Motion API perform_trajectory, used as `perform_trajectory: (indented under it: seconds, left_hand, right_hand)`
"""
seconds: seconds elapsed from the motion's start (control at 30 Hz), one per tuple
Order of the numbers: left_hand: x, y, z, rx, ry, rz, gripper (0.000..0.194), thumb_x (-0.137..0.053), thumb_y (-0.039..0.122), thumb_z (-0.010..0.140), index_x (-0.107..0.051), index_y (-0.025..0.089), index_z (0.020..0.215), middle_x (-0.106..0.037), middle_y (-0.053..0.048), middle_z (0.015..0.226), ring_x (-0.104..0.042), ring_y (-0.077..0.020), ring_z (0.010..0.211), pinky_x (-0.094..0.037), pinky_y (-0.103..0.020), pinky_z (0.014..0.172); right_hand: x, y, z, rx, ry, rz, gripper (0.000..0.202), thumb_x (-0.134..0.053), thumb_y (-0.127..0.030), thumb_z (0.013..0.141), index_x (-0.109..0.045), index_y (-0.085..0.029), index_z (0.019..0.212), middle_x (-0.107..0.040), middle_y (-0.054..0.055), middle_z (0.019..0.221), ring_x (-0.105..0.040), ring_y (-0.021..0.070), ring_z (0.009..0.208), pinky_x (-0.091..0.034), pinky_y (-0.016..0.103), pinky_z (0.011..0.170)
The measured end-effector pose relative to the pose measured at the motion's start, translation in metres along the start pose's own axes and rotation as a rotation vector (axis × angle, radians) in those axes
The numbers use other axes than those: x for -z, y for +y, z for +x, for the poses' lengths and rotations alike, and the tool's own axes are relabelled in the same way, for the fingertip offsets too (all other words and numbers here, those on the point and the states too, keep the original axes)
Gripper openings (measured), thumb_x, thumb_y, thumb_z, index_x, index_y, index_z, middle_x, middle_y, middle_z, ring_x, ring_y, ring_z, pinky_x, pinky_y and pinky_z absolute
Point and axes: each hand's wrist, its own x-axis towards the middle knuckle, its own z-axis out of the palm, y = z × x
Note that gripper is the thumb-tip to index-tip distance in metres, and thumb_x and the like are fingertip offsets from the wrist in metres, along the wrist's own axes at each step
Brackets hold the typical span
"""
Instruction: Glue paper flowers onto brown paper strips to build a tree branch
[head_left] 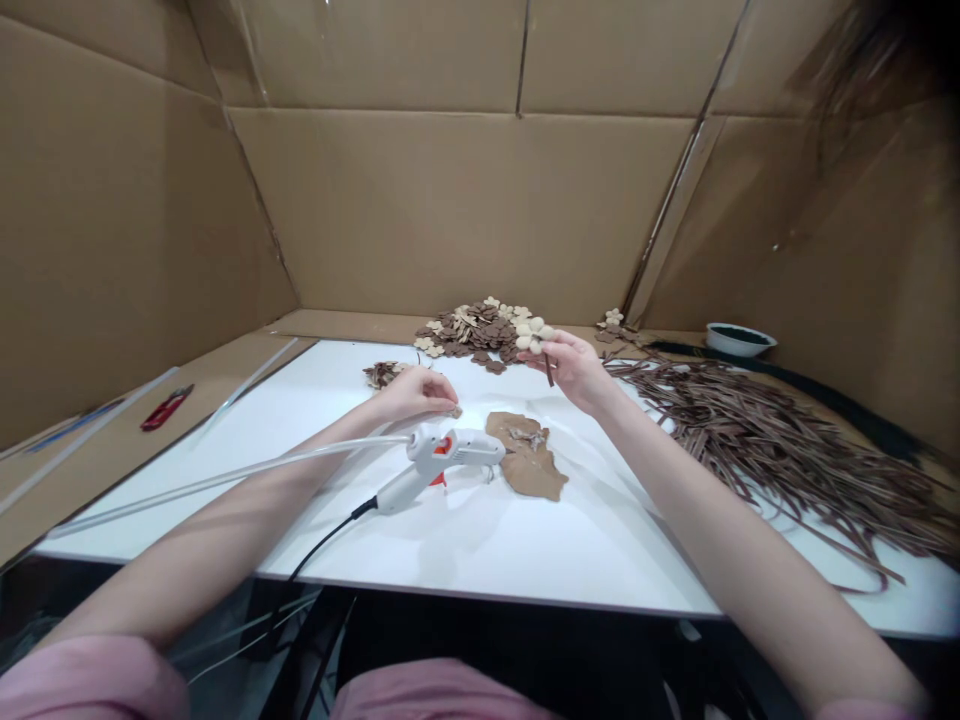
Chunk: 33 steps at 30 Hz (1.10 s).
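Observation:
My right hand (574,368) pinches a cream flower-shaped piece (534,334), and a short brown strip (549,372) hangs below the fingers. Over the white board, my left hand (417,392) is closed, with a tiny tan piece (457,411) at its fingertips, too small to name. A white hot glue gun (435,465) with a long clear glue stick (247,480) stands between my forearms. Its nozzle points at a torn brown cardboard piece (531,470) that has glue smears on it. Behind my hands is a heap of brown and cream flower pieces (472,330).
A big pile of brown strips (765,430) covers the board's right side. A white bowl (740,340) stands behind it. A smaller cluster of pieces (382,374) lies beyond my left hand. On the left lies a red cutter (167,408). Cardboard walls (450,200) enclose the table.

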Motion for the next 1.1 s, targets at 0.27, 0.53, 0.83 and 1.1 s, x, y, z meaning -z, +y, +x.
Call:
perform_trajectory:
  seconds: [0.27, 0.53, 0.83, 1.1]
  left_hand:
    - [-0.003, 0.002, 0.001, -0.029, -0.043, 0.033, 0.024, -0.068, 0.032, 0.077, -0.077, 0.012, 0.087, -0.075, -0.009, 0.08, -0.067, -0.0165, 0.07, -0.049, -0.023, 0.065]
    - [-0.005, 0.012, -0.003, -0.017, -0.051, 0.018, 0.032, -0.063, 0.035, 0.082, -0.073, 0.012, 0.102, -0.072, -0.007, 0.078, -0.064, -0.0151, 0.07, -0.048, -0.022, 0.064]
    - [-0.009, 0.04, -0.004, -0.115, 0.12, -0.478, 0.048, -0.07, 0.039, 0.082, -0.061, 0.015, 0.123, -0.07, -0.01, 0.104, -0.066, -0.0175, 0.09, -0.052, -0.029, 0.081]
    - [-0.014, 0.053, -0.006, -0.168, 0.126, -0.58, 0.049, -0.076, 0.03, 0.078, -0.058, 0.014, 0.12, -0.071, -0.007, 0.09, -0.07, -0.0189, 0.083, -0.053, -0.031, 0.078]
  right_hand:
    - [-0.004, 0.001, -0.004, -0.052, -0.081, 0.059, 0.023, -0.077, -0.031, 0.066, -0.067, -0.02, 0.084, -0.073, 0.002, 0.084, -0.07, 0.0178, 0.078, -0.054, 0.033, 0.081]
    - [-0.012, 0.011, -0.008, -0.086, -0.173, -0.021, 0.02, -0.078, -0.031, 0.069, -0.067, -0.018, 0.08, -0.073, 0.004, 0.085, -0.07, 0.0177, 0.079, -0.052, 0.035, 0.084]
    - [-0.028, 0.015, -0.013, -0.147, -0.269, -0.153, 0.025, -0.08, -0.034, 0.067, -0.068, -0.016, 0.08, -0.073, 0.005, 0.079, -0.068, 0.0166, 0.075, -0.05, 0.03, 0.075]
    - [-0.037, 0.019, -0.015, -0.12, -0.316, -0.237, 0.021, -0.076, -0.034, 0.071, -0.068, -0.017, 0.079, -0.073, 0.004, 0.076, -0.065, 0.0145, 0.072, -0.047, 0.026, 0.069]
